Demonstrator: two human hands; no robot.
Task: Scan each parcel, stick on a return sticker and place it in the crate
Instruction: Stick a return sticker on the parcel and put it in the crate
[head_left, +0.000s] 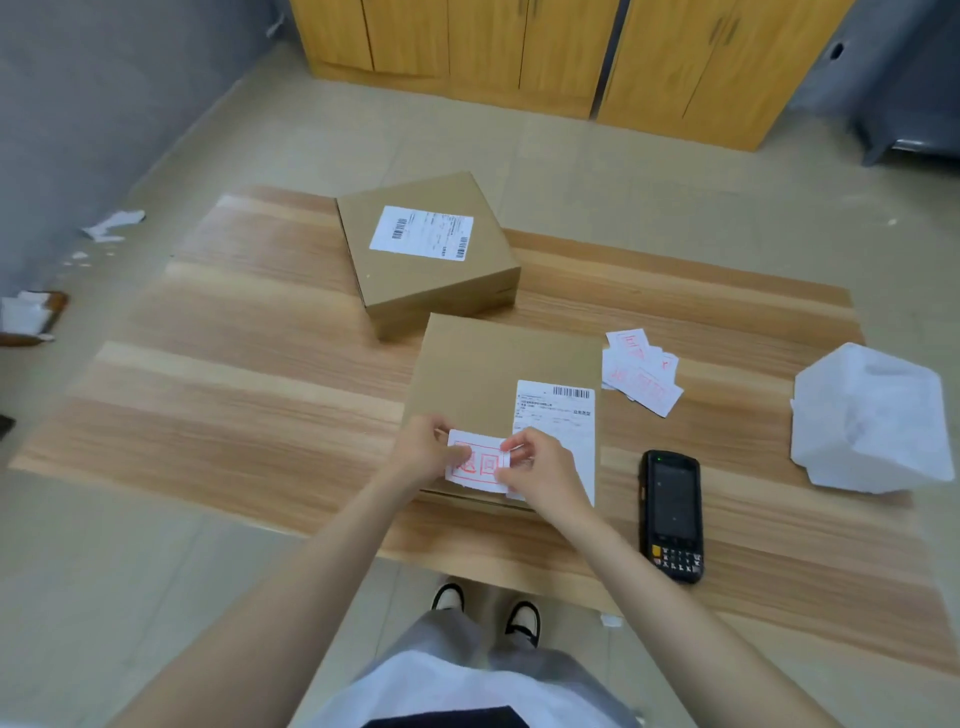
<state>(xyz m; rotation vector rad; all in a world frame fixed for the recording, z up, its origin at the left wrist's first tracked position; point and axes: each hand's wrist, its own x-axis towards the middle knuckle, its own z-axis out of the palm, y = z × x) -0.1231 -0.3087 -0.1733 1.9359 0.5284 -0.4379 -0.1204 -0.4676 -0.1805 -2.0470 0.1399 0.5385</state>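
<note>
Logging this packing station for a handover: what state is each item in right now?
Near parcel: closed, label up.
Far parcel: closed, label up, untouched.
Left hand: pinches return sticker at left end.
Right hand: pinches its right end.
Return sticker: held over near parcel.
Scanner: lying face up, screen dark.
Spare stickers: loose pile.
Cabinet doors: shut.

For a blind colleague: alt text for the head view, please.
The left hand and right hand pinch a red-printed return sticker over the near parcel on a wooden table. A second labelled parcel lies behind; spare stickers, a black scanner and white paper lie to the right.
</note>
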